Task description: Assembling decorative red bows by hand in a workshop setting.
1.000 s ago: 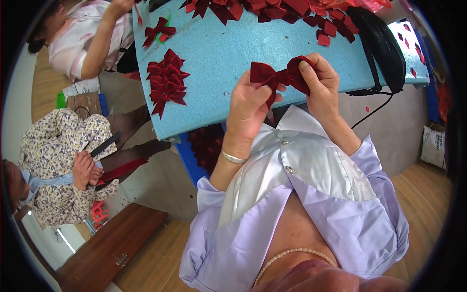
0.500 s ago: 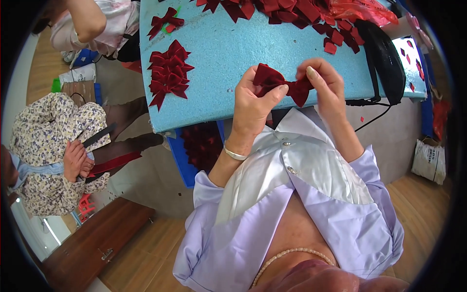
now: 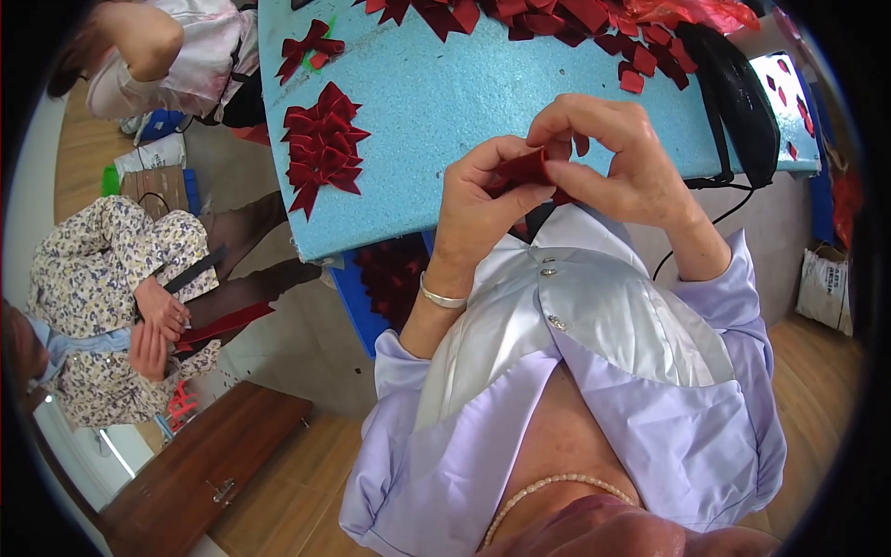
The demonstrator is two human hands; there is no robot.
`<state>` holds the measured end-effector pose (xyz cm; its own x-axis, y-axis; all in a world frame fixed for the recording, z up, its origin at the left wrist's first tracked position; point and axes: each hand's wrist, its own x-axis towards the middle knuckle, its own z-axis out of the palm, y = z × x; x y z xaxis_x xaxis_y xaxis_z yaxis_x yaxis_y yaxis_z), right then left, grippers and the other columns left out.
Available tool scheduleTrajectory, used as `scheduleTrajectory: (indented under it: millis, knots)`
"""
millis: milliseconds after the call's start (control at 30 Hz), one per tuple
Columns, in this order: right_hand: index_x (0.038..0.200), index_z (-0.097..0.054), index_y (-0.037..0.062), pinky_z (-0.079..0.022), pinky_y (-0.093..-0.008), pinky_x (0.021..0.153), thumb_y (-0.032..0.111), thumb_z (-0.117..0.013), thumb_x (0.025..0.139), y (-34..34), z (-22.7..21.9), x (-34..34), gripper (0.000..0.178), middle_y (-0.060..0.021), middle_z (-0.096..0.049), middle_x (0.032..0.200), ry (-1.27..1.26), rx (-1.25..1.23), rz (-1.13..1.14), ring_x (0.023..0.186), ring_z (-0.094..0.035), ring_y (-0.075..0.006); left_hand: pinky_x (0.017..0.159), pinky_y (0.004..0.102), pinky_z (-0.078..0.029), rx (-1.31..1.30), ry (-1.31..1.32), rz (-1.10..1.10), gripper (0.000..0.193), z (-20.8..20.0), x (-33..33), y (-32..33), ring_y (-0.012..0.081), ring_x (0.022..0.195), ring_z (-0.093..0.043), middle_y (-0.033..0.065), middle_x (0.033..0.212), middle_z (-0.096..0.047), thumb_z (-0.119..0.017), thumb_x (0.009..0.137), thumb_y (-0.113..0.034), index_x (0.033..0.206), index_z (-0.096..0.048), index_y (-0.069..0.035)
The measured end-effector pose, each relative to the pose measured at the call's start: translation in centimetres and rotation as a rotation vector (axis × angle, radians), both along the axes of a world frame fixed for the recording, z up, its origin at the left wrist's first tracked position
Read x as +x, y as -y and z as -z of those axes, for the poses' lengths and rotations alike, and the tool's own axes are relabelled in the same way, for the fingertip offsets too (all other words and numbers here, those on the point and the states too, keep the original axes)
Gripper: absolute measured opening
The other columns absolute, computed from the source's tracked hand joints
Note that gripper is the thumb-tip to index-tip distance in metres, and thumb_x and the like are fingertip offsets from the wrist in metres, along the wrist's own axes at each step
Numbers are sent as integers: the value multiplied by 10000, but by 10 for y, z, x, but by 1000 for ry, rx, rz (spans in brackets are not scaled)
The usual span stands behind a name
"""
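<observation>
Between my two hands, just over the table's near edge, is a dark red velvet bow (image 3: 522, 171), partly hidden by fingers. My left hand (image 3: 483, 200) is closed on its left part, with the thumb pressed underneath. My right hand (image 3: 613, 158) pinches the bow's right side between thumb and fingertips. The bow looks folded now, and its centre is covered. To the left on the light blue table (image 3: 418, 111) lies a cluster of overlapping red velvet bows (image 3: 325, 148). Farther up, a single red bow (image 3: 304, 48) rests on something green.
Loose red velvet pieces (image 3: 557, 17) spread along the far side beside red plastic (image 3: 691, 13). A glossy black object (image 3: 733, 107) with a cord stands at right. Below the table, a blue bin (image 3: 357, 297) holds red pieces. A co-worker's hands (image 3: 156, 325) rest at left; another person (image 3: 186, 56) sits beyond.
The bow has gone from spread open to folded and mostly covered. My right hand has moved left and over it, against my left fingers. The co-worker's hands at left have shifted apart slightly.
</observation>
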<state>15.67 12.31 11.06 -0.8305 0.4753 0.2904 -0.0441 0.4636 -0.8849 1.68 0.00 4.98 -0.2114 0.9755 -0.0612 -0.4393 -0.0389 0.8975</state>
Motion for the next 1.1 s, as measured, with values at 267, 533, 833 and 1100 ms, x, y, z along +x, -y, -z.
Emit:
scheduleTrajectory:
  millis: [267,533,833,1100]
  knots:
    - [876,-584,-45,-496,-324,609,-31,-562,672,1,3,6,206,-131,-602,784,97,270,74,654,-617,-238,655,182,-502,-4,-115,-71,206,-5,6,-5,45,830,-596,18,935,-655,-683,776,114,944,-633,7]
    - [855,-571,-45,-481,-316,581,-30,-532,663,4,9,7,197,-123,-609,778,136,135,105,651,-599,-220,603,196,-466,-2,-430,-166,186,-5,8,-7,53,724,-577,30,868,-639,-679,722,117,863,-635,3]
    - [856,-586,-14,-443,-254,554,-58,-516,693,-4,11,16,182,-73,-625,768,205,-37,133,660,-582,-140,608,220,-492,38,-340,-159,150,-8,0,1,72,730,-596,43,874,-644,-727,762,82,851,-632,7]
    - [854,-604,-20,-433,-241,550,-79,-570,740,3,4,13,132,-54,-612,749,57,-158,98,651,-566,-122,639,242,-479,4,195,-80,191,2,-1,1,95,740,-582,78,937,-663,-704,859,-22,1034,-644,22]
